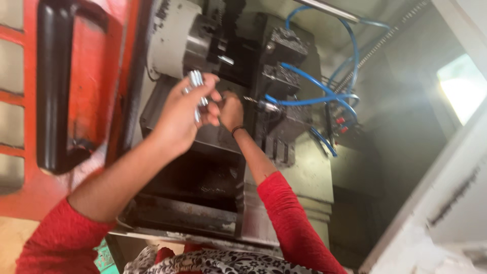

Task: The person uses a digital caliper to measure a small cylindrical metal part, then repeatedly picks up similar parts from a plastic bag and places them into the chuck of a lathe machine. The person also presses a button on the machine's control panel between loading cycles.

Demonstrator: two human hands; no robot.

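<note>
The person wears a bright red top with sleeves (pixel 289 223) pushed up past the elbows. A thin dark band (pixel 237 130) goes round the right wrist. Lower down there is black and white flowery cloth (pixel 218 261). Both hands are bare
</note>
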